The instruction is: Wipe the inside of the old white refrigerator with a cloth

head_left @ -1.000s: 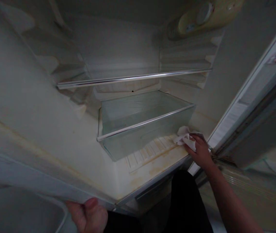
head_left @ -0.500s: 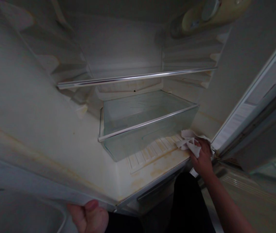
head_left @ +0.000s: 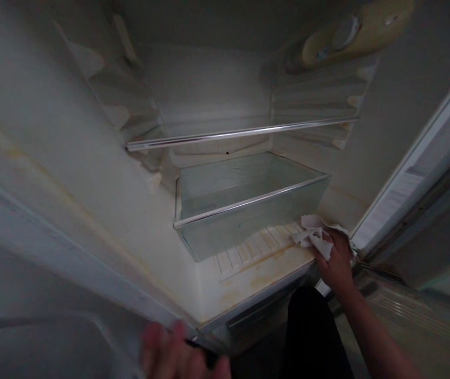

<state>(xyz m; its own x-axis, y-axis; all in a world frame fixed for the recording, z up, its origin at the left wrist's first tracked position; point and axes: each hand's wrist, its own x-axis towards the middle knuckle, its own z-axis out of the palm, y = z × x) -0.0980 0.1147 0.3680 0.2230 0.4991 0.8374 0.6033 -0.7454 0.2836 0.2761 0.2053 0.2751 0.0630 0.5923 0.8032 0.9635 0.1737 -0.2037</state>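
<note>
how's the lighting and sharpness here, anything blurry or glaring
Head view: dim overall, darkest toward the top of the fridge interior; head view: the left hand is blurred, while the right hand and its white wipe look clearer; head view: a bright glint runs along the upper shelf's front edge.

Floor [head_left: 244, 290]: the fridge's own, pale, carrying everything below.
Ribs [head_left: 254, 250]: across its middle, running under the bin.
Bin [head_left: 248, 210]: clear, at 12 o'clock, slanted.
Wipe [head_left: 312, 237]: white, crumpled, held at 2 o'clock.
Stains [head_left: 261, 281]: yellowish-brown, 6 to 7 o'clock.
</note>
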